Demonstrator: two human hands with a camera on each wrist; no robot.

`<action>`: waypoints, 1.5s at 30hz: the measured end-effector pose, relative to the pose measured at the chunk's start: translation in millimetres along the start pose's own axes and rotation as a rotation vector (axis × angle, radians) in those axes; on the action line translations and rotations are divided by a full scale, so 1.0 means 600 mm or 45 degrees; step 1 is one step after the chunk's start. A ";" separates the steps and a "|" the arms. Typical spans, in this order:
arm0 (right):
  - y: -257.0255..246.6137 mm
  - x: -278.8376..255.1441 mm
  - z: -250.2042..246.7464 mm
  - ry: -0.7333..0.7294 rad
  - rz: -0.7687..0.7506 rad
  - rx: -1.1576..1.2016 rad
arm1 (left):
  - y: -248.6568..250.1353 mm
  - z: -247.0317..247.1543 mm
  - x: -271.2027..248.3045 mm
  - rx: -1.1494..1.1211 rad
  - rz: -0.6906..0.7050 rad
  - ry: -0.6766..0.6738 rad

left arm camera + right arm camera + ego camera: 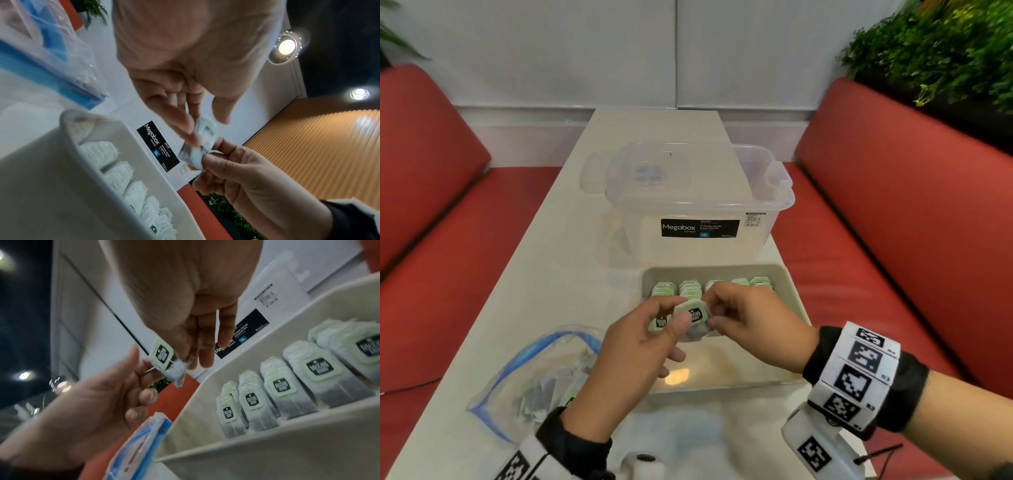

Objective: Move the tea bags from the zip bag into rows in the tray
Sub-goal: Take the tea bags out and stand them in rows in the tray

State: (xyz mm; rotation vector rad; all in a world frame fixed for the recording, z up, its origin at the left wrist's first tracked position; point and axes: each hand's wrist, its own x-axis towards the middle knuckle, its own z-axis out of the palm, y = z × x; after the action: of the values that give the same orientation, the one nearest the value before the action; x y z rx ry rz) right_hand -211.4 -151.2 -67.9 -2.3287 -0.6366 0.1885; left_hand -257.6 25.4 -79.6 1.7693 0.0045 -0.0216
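Head view: both hands meet above the near-left part of the white tray (789, 284), which sits on a white table (541, 274). The left hand (633, 346) pinches a small clutch of tea bags (690, 320) between thumb and curled fingers; two pale green tags with dark labels show at its fingertips. The right hand (751, 329) pinches the same clutch from the other side, thumb and forefinger closed on one bag. How many bags the clutch holds cannot be told.

Against the tray's far wall stand five short rows of tea bags (709, 289), overlapping, tags up; the near half of the tray floor is bare. The zip bag (527, 373), clear with a blue seal strip, lies open on the table just left of the tray and under the left forearm, with more tea bags visible inside.

Behind the tray stands a clear lidded storage box (698, 205) labelled "Megabox". Red bench seats (893, 240) flank the table, and green foliage (941, 51) stands at upper right.

Right wrist view: the right hand (191, 309) holds a tagged bag (164, 360) by its top edge, while the left hand (92, 405) grips it from below; the rows (287, 386) lie in the tray (267, 459) at right.

Left wrist view: the held bags (203, 139) are blurred between the two hands' fingertips.
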 end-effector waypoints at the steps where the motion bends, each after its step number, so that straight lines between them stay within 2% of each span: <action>1: -0.001 0.000 0.000 -0.001 0.034 0.072 | 0.002 0.001 0.001 0.055 0.036 0.056; 3: -0.004 0.000 0.001 -0.005 0.063 0.138 | -0.001 0.003 0.005 0.157 0.104 0.161; 6: -0.008 0.000 -0.003 0.065 0.076 0.033 | -0.002 0.004 0.012 0.281 0.158 0.242; 9: -0.018 0.000 -0.011 0.146 0.047 -0.004 | -0.011 0.002 0.018 0.436 0.176 0.217; 13: -0.033 0.000 -0.011 0.081 0.033 -0.060 | -0.019 0.005 0.020 0.573 0.224 0.189; 17: -0.027 0.007 -0.009 0.066 -0.001 -0.278 | -0.020 0.008 0.022 0.666 0.281 0.159; 20: -0.025 0.012 -0.008 0.028 0.011 -0.291 | -0.018 0.008 0.022 0.638 0.281 0.134; 23: -0.024 0.015 -0.009 0.041 0.081 -0.211 | -0.019 0.005 0.022 0.507 0.229 0.169; 25: -0.023 0.015 -0.012 0.054 0.099 -0.142 | -0.023 0.002 0.024 0.529 0.222 0.160; 28: -0.022 0.016 -0.013 0.059 0.100 -0.091 | -0.023 0.001 0.026 0.508 0.236 0.100; 32: -0.020 0.016 -0.014 0.063 0.092 -0.084 | -0.024 0.004 0.029 0.405 0.257 0.142; 36: -0.018 0.017 -0.017 0.048 0.084 -0.065 | -0.030 0.006 0.033 0.448 0.253 0.087; 45: -0.024 0.023 -0.064 -0.140 0.011 -0.349 | -0.032 0.018 0.033 0.578 0.303 0.009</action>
State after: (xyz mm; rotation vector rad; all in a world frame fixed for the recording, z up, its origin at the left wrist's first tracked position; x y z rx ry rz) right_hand -193.1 -158.4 -29.0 -2.5980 -0.7464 0.2482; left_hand -237.9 18.5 -101.1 2.2123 -0.2210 0.1678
